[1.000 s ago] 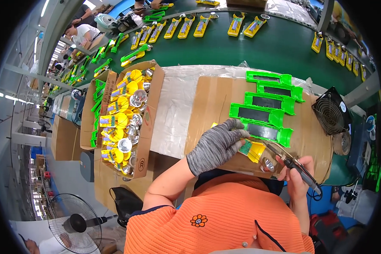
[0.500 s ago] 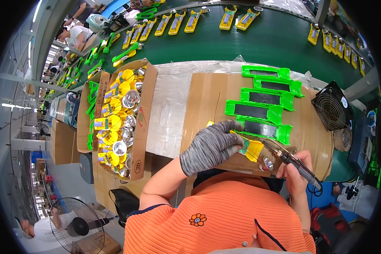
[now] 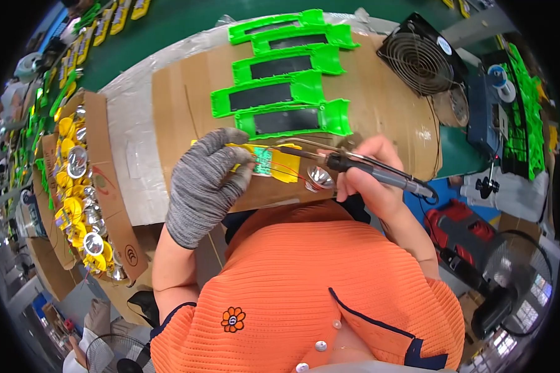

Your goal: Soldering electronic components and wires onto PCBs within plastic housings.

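Okay, so the right hand [image 3: 373, 168] is bare, its thumb and fingers closed around the handle of a soldering iron [image 3: 382, 177], pen-style. The iron's slim front end points left over the yellow housing [image 3: 288, 163], close to a little green circuit board [image 3: 262, 160] on it; can't tell if the tip is actually touching.

The left hand [image 3: 202, 186] wears a grey knit glove. Its fingers are bent with only a narrow gap to the thumb, and they're touching the left part of that housing, but whether it's a real pinch or just steadying is hidden.

The housing sits near the near edge of a cardboard sheet [image 3: 174, 99] laid on the bench. Thin wires run across it, and a shiny reflector cup [image 3: 319, 178] is just off its right end, by the right hand's fingers.

Just beyond the housing, five green shells [image 3: 337, 118] with dark panels line up in a staggered column to the sheet's far edge. A boxy black fan [image 3: 417, 62] is at the far right corner, a roll of tape [image 3: 451, 107] just nearer along the right edge. Past the left edge there's an open carton [image 3: 109, 161] full of yellow parts [image 3: 73, 205] and more reflectors.
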The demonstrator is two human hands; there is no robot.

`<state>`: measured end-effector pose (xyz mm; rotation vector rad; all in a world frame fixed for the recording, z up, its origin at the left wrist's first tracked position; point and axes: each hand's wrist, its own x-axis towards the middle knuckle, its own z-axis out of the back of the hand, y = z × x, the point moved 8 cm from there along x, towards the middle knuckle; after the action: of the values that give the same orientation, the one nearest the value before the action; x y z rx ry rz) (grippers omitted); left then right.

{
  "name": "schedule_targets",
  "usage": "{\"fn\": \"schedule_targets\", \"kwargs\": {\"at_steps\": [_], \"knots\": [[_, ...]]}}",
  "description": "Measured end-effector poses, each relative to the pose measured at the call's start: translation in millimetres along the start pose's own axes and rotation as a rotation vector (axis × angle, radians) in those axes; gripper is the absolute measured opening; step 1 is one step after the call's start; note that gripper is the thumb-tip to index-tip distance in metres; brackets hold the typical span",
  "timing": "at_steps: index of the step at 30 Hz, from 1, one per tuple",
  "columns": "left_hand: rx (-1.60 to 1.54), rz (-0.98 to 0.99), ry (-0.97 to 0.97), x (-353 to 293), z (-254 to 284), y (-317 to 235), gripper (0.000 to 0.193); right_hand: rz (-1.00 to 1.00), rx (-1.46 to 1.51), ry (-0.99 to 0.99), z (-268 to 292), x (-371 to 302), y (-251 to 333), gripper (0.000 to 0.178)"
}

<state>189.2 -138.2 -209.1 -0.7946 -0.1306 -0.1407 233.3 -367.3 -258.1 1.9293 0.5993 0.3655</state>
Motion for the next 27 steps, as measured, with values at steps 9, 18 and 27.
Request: {"fn": "schedule_targets", "kwargs": {"at_steps": [9,18,27], "knots": [[0.063,-0.046,0.026,3.9,-4.5,-5.3,0.019,-0.099,-0.097,-0.023,-9.3,7.3,0.1,0.018],[0.138,-0.106,0.02,3.4,-6.0,-10.2,0.022,-0.089,-0.24,0.048,-16.8,14.9,-0.3,0.016],[0.116,-0.052,0.041,3.4,-7.1,-7.7,0.022,-0.076,-0.22,0.068,-19.7,16.1,-4.3,0.018]]}}
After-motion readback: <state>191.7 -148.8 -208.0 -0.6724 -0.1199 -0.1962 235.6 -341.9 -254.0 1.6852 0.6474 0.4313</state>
